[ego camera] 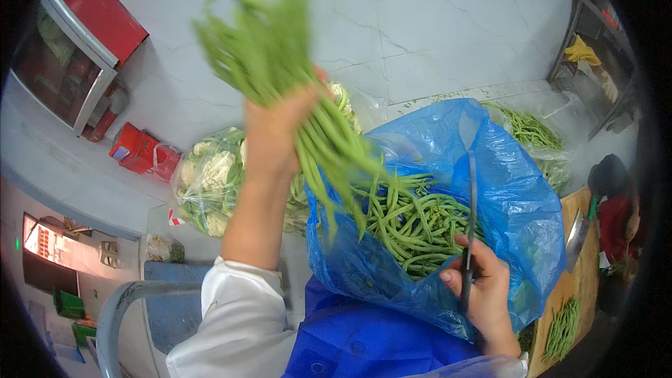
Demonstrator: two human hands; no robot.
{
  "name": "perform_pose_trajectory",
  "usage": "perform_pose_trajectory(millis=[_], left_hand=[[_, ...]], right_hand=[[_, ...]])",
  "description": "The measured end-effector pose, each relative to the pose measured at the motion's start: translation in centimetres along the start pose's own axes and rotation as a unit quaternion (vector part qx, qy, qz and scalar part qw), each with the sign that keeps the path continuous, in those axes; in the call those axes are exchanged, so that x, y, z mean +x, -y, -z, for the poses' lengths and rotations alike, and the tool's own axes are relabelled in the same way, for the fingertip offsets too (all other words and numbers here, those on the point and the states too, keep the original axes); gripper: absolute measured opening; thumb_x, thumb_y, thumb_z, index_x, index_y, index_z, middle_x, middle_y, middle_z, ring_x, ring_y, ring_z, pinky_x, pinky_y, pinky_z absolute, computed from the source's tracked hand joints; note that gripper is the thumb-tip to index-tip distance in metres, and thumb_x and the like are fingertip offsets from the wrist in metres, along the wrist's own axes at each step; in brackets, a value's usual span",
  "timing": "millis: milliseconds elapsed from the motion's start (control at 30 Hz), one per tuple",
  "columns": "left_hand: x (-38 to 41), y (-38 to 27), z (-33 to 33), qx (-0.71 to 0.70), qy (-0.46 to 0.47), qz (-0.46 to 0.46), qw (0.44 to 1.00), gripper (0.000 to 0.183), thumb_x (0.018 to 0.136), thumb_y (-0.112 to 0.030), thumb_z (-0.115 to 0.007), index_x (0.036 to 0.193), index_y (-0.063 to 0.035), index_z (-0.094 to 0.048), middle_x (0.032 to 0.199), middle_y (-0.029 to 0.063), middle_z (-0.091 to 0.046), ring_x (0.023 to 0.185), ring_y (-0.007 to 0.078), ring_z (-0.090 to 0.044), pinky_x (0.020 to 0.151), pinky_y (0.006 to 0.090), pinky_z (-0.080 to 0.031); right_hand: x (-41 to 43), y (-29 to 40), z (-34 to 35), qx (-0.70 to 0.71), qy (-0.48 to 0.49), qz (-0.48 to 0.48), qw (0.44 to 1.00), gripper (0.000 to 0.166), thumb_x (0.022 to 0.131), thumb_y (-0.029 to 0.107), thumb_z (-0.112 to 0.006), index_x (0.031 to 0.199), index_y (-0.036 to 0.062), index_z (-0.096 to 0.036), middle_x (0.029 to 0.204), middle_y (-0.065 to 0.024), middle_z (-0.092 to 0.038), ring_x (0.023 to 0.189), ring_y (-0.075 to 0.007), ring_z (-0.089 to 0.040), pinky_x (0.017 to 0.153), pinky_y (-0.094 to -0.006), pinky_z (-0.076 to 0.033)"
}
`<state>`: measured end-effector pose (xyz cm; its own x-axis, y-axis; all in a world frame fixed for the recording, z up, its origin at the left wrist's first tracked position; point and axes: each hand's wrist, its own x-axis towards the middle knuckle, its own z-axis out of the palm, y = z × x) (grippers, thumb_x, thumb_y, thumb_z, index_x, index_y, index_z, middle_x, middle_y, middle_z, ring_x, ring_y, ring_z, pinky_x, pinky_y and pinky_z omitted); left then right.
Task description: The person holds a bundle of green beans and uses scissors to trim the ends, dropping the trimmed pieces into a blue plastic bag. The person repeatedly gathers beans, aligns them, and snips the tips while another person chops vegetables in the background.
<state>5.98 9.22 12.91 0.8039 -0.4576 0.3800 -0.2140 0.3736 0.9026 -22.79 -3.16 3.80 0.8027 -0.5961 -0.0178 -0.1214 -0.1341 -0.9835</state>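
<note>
My left hand [281,126] is closed around a large bunch of green beans [262,58], lifted up and blurred by movement. The lower ends of the bunch hang over the left side of an open blue plastic bag [509,184]. Inside the bag lies a tangled heap of green beans [415,226]. At the bag's near right side, my right hand [480,278] grips the dark handle of a knife [472,194], its thin blade seen nearly edge-on and pointing away from me. A blue apron covers my lap below the bag.
Left of the blue bag is a clear bag of cauliflower [215,178]. Another clear bag with green beans [530,128] stands at the right. A wooden board [569,283] carries a cleaver [577,239] and a small bunch of green beans [562,328]. A metal chair rail [118,304] curves at lower left.
</note>
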Motion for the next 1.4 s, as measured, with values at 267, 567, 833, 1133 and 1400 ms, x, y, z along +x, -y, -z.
perform_pose_trajectory(millis=[267, 567, 833, 1133, 1400], left_hand=[[3.1, 3.5, -2.0, -0.408, -0.102, 0.176, 0.89, 0.022, 0.085, -0.017, -0.057, 0.098, 0.0013, -0.056, 0.088, 0.0119, -0.061, 0.082, 0.0244, -0.061, 0.077, 0.0402, -0.053], [-1.0, 9.9, -5.2, -0.358, -0.154, 0.318, 0.865, 0.025, 0.087, -0.021, -0.056, 0.101, -0.0003, -0.053, 0.093, 0.0089, -0.06, 0.083, 0.0207, -0.06, 0.074, 0.0378, -0.053], [-2.3, 9.6, -5.9, -0.426, -0.162, 0.283, 0.844, 0.021, 0.089, -0.017, -0.053, 0.102, -0.0001, -0.052, 0.093, 0.008, -0.058, 0.081, 0.02, -0.059, 0.072, 0.0361, -0.053], [-2.2, 11.3, -5.4, -0.395, -0.221, 0.228, 0.862, 0.021, 0.087, -0.013, -0.057, 0.102, 0.0011, -0.052, 0.1, 0.0099, -0.055, 0.089, 0.0225, -0.057, 0.077, 0.0397, -0.052], [-2.8, 11.3, -4.9, -0.363, -0.25, 0.181, 0.879, 0.02, 0.087, -0.012, -0.057, 0.098, 0.0052, -0.057, 0.094, 0.0122, -0.058, 0.083, 0.024, -0.059, 0.073, 0.04, -0.052]], right_hand=[[-0.6, -3.3, 0.7, 0.023, -0.072, 0.017, 0.997, 0.075, 0.065, 0.018, -0.087, 0.127, -0.0009, -0.05, 0.092, -0.0059, -0.059, 0.079, -0.014, -0.055, 0.071, -0.0286, -0.048], [0.0, -0.9, 1.3, -0.257, -0.055, 0.133, 0.956, 0.076, 0.061, 0.027, -0.088, 0.122, -0.0007, -0.051, 0.099, -0.018, -0.061, 0.088, -0.0334, -0.061, 0.076, -0.041, -0.049], [1.3, -0.9, -0.8, -0.274, -0.052, 0.093, 0.956, 0.049, 0.069, 0.024, -0.083, 0.105, -0.0001, -0.06, 0.08, -0.0179, -0.061, 0.07, -0.0346, -0.061, 0.063, -0.039, -0.049], [0.8, -0.9, 0.8, -0.335, -0.039, 0.156, 0.928, 0.065, 0.061, 0.025, -0.086, 0.114, 0.0022, -0.057, 0.086, -0.0147, -0.06, 0.078, -0.0339, -0.057, 0.069, -0.0403, -0.046], [1.3, -2.1, 0.1, -0.425, -0.11, 0.218, 0.872, 0.059, 0.062, 0.015, -0.085, 0.113, 0.0007, -0.057, 0.08, -0.0123, -0.057, 0.069, -0.0293, -0.056, 0.062, -0.0344, -0.045]])
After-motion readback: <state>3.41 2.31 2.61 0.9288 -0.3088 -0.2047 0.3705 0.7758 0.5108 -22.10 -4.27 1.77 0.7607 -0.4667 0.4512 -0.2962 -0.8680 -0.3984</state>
